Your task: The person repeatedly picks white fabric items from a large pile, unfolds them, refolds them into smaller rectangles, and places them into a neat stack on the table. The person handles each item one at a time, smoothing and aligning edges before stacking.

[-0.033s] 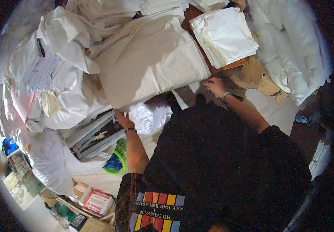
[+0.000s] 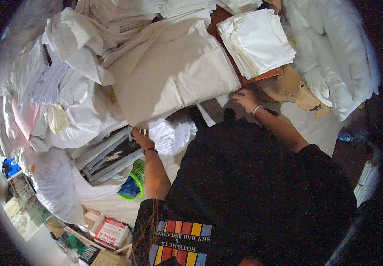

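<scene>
"While the folded cream cloth [image 2: 173, 73] lies across the pile, where is the left hand [image 2: 143, 138]?"

"At its lower left corner, fingers pointing up at the edge, a dark band [image 2: 150, 150] round the wrist. I can't tell whether they pinch the cloth or only touch it."

"And the right hand [image 2: 246, 99]?"

"By the lower right corner, fingers bent, a bracelet [image 2: 257, 109] on that wrist. Its grip I can't make out either. The two are set well apart, most of the cloth's near edge between them."

"What lies around the cloth?"

"Just to the right, a stack of white cloths [image 2: 256, 42] on a brown board [image 2: 272, 73]. Torn cardboard [image 2: 304, 96] is close by that, and puffy white bundles [image 2: 333, 53] fill the far right. More white linen [image 2: 78, 33] is heaped to the left."

"Lower down?"

"A grey metal frame [image 2: 107, 153] sits just left of the left hand. Below it there's a green basket [image 2: 139, 167] with something blue [image 2: 129, 187] inside, then a red-and-white box [image 2: 111, 232]. The person's black shirt [image 2: 262, 186] covers the lower middle."
</scene>
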A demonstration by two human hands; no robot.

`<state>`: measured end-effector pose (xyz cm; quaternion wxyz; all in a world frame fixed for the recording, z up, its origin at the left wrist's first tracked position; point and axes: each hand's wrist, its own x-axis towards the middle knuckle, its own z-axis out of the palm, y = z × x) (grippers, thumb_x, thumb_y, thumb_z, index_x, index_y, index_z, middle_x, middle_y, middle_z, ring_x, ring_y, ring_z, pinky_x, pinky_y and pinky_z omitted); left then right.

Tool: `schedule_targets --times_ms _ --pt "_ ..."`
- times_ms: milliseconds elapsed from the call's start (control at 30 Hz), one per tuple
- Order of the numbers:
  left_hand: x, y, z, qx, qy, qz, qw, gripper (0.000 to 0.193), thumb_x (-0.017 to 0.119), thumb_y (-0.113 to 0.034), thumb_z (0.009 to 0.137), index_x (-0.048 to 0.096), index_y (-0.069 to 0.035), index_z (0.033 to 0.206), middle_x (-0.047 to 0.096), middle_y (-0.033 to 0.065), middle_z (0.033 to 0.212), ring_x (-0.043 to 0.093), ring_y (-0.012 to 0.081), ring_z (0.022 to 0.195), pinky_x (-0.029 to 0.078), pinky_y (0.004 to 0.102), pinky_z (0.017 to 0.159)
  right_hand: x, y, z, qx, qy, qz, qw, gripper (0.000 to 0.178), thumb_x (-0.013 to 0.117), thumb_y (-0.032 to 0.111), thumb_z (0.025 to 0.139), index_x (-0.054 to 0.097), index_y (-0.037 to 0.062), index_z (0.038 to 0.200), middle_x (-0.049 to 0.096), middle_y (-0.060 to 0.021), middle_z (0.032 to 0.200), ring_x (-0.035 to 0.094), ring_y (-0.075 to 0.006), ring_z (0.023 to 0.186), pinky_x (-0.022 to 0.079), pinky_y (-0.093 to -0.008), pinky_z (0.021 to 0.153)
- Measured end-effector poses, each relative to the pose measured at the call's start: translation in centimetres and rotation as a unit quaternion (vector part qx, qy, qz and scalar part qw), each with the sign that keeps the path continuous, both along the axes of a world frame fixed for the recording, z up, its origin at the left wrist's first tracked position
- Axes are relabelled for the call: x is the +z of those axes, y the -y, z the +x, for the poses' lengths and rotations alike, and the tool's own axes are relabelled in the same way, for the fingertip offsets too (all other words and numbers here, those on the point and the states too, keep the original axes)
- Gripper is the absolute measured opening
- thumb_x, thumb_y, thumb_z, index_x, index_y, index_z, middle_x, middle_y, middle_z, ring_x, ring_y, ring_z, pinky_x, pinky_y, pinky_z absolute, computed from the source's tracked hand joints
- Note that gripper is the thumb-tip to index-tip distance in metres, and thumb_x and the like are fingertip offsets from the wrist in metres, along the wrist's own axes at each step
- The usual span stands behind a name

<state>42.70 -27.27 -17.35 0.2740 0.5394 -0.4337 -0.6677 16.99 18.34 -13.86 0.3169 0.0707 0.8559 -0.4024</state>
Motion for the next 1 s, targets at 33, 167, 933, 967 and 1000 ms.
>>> schedule_targets --times_ms 33,167,933,967,1000 --pt "-0.2 -0.4 0.3 0.002 -0.001 0.018 1.0 0.047 0.053 -0.037 0.097 0.045 -0.009 0.133 0.05 0.01 0.133 0.055 0.0273 0.111 0.047 0.0452 0.093 -0.2 0.1 -0.1 0.027 -0.015 0.011 0.999 0.038 0.076 0.027 0.083 0.068 -0.0009 0.106 0.07 -0.0107 0.093 0.062 -0.0175 0.073 0.052 -0.0337 0.065" --pt "-2.1 -2.5 1.4 -0.052 0.066 0.017 0.996 0.036 0.061 -0.028 0.094 0.053 -0.01 0.124 0.063 0.0047 0.109 0.059 0.018 0.092 0.046 0.0352 0.078 -1.2 0.8 -0.5 0.048 -0.07 -0.005 0.996 0.041 0.075 0.029 0.085 0.066 -0.0032 0.109 0.066 -0.0093 0.088 0.058 -0.0158 0.071 0.049 -0.0337 0.063" --pt "3.5 -8.7 6.7 -0.168 0.38 -0.322 0.851 0.045 0.056 -0.011 0.097 0.051 -0.009 0.142 0.066 0.0141 0.113 0.059 0.0184 0.089 0.048 0.0318 0.078 -3.4 -2.6 4.0 0.392 -0.033 -0.062 0.917 0.041 0.072 0.028 0.082 0.067 -0.0035 0.109 0.071 -0.0191 0.095 0.067 -0.0255 0.084 0.052 -0.0389 0.076" --pt "3.8 -10.1 5.6 -0.151 0.323 -0.322 0.877 0.049 0.056 -0.007 0.096 0.048 -0.01 0.144 0.065 0.0134 0.114 0.059 0.0175 0.088 0.048 0.0307 0.076 -3.6 -2.9 4.1 0.415 -0.045 -0.049 0.907 0.037 0.07 0.024 0.084 0.068 -0.0008 0.111 0.071 -0.0166 0.096 0.066 -0.0247 0.083 0.052 -0.0372 0.074" --pt "4.7 -11.1 4.6 -0.133 0.271 -0.301 0.905 0.054 0.056 -0.004 0.095 0.045 -0.011 0.147 0.064 0.0127 0.116 0.059 0.0167 0.087 0.049 0.0296 0.075 -3.5 -3.0 4.2 0.455 -0.017 -0.106 0.884 0.035 0.069 0.023 0.084 0.068 -0.0003 0.11 0.071 -0.0154 0.092 0.065 -0.023 0.081 0.052 -0.0364 0.073"
